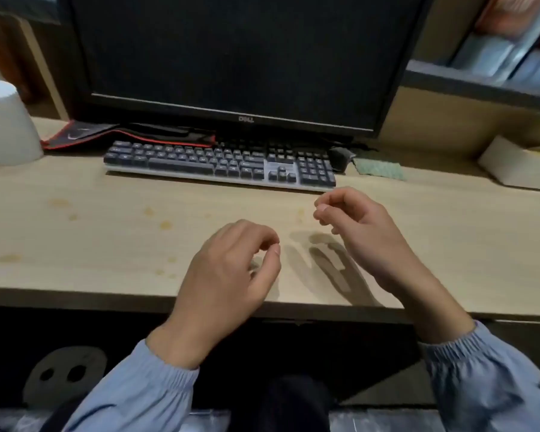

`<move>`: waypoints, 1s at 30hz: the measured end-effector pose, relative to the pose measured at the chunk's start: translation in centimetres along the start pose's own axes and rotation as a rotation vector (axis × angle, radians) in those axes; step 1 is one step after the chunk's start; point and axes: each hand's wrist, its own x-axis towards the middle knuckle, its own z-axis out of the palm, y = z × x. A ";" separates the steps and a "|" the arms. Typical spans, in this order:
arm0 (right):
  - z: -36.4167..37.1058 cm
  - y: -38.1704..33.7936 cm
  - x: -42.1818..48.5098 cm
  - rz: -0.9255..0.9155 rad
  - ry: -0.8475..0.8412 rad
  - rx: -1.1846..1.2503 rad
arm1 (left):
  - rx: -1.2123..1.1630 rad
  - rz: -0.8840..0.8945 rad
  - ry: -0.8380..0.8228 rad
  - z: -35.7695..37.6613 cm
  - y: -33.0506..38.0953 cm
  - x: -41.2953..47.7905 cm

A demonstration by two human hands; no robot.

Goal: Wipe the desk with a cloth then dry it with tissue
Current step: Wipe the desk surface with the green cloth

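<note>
The light wooden desk (pixel 91 244) carries several yellowish stains on its left half. A green patterned cloth (pixel 379 169) lies flat at the back right, beside the mouse. A white tissue roll (pixel 5 126) stands upright at the far left. My left hand (pixel 228 275) hovers over the desk's front edge, fingers loosely curled with nothing in them. My right hand (pixel 356 232) hangs a little further in and to the right, fingers also curled and empty. Both hands are well short of the cloth.
A dark keyboard (pixel 219 165) lies across the middle, below a black monitor (pixel 231 57). A dark mouse (pixel 339 159) rests right of it. A red-edged black mat (pixel 85 135) lies crumpled behind. A white box (pixel 515 165) sits at far right.
</note>
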 end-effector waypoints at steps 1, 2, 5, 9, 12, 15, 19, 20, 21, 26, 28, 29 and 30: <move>-0.8 0.2 0.4 -0.004 0.000 -0.061 | 0.036 0.021 -0.002 0.4 0.0 -0.2; -1.6 0.4 1.0 0.005 -0.002 -0.148 | 0.088 0.015 -0.007 0.6 0.1 -0.1; -4.2 2.7 4.9 0.030 -0.024 -0.345 | 0.171 0.038 -0.043 1.9 -0.3 -0.3; -6.7 6.3 11.8 0.079 -0.104 -0.619 | 0.197 0.018 -0.046 2.8 -0.1 0.6; -7.8 8.3 16.0 0.154 -0.183 -0.773 | 0.214 0.027 -0.050 3.6 0.6 1.8; -9.1 9.7 19.4 0.230 -0.199 -0.860 | 0.229 0.029 -0.043 4.6 1.2 2.6; -10.2 10.2 21.3 0.286 -0.251 -0.896 | 0.225 0.024 -0.058 5.8 1.3 2.5; -10.3 10.4 21.5 0.282 -0.253 -0.892 | 0.225 0.029 -0.056 5.9 1.2 2.5; -10.5 10.6 21.4 0.277 -0.249 -0.885 | 0.224 0.037 -0.048 6.1 1.2 2.5; -11.0 10.4 19.1 0.188 -0.239 -0.838 | 0.213 0.046 -0.051 6.3 1.1 2.2; -11.1 9.9 17.1 0.157 -0.237 -0.836 | 0.214 0.051 -0.058 6.3 1.0 2.0; -11.3 9.7 16.0 0.145 -0.235 -0.833 | 0.213 0.053 -0.062 6.3 1.0 2.0; -11.4 9.5 14.8 0.133 -0.235 -0.829 | 0.214 0.054 -0.063 6.3 1.0 2.0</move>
